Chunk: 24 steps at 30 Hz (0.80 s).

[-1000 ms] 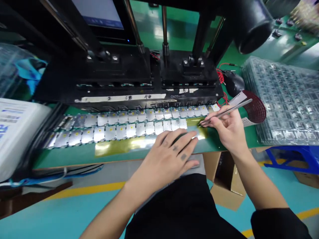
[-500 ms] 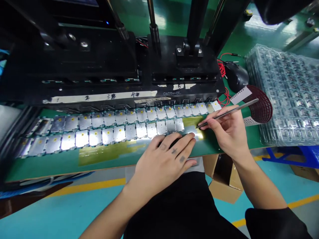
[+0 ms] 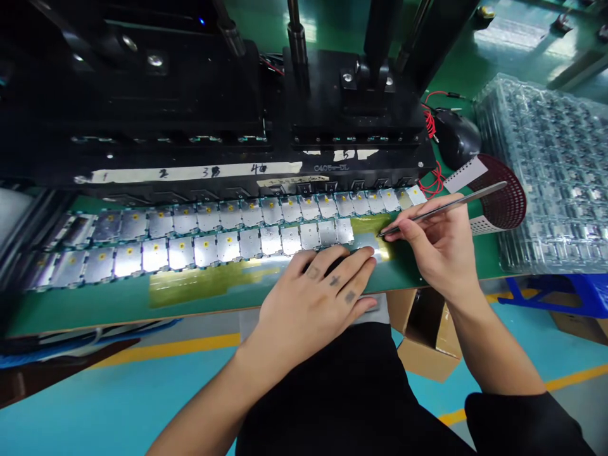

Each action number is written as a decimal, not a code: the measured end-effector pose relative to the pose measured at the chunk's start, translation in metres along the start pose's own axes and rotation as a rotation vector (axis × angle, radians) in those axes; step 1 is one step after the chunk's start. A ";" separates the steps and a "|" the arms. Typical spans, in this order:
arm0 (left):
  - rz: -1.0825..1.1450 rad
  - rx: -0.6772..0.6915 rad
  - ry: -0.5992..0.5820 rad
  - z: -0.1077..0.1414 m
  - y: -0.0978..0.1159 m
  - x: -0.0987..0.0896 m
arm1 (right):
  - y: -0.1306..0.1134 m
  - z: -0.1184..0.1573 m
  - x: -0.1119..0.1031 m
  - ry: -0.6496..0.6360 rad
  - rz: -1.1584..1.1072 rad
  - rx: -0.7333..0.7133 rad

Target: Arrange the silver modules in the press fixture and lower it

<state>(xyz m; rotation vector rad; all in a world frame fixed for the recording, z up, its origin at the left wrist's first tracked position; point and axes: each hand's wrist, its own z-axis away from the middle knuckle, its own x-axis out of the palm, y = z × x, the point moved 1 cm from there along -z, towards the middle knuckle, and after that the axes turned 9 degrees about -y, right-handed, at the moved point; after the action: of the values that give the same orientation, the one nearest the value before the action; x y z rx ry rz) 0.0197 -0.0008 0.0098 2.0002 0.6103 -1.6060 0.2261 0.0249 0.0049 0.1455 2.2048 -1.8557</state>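
Tweezers (image 3: 444, 208) are pinched in my right hand (image 3: 439, 247), their dark tip low over the yellow film (image 3: 373, 223) at the bench's right part. My left hand (image 3: 320, 294) lies flat, palm down, at the bench edge, fingertips close to the front row of boards. That front row of small metal-covered circuit boards (image 3: 229, 246) runs leftward from the film. Behind it stretches a second row of boards (image 3: 209, 216). Several boards carry yellow dots; those at the front row's right end lack them.
A black test fixture (image 3: 190, 149) with numbered tape stands behind the rows. To the right are a red perforated roll (image 3: 510, 190), a black mouse (image 3: 456, 136), red wires (image 3: 430, 120) and stacked clear trays (image 3: 551, 171). Below the bench sits an open cardboard box (image 3: 430, 361).
The view has shifted slightly. The tweezers stay in my right hand, their tip still by the yellow film, and my left hand still rests flat at the bench edge.
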 end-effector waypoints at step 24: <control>0.006 -0.003 -0.029 0.001 0.000 -0.001 | -0.003 0.001 0.001 0.016 -0.003 0.016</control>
<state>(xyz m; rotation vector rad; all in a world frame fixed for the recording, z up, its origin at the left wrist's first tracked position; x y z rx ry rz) 0.0190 -0.0012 0.0110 1.9713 0.5954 -1.6265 0.2248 0.0231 0.0074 0.1616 2.2024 -1.8804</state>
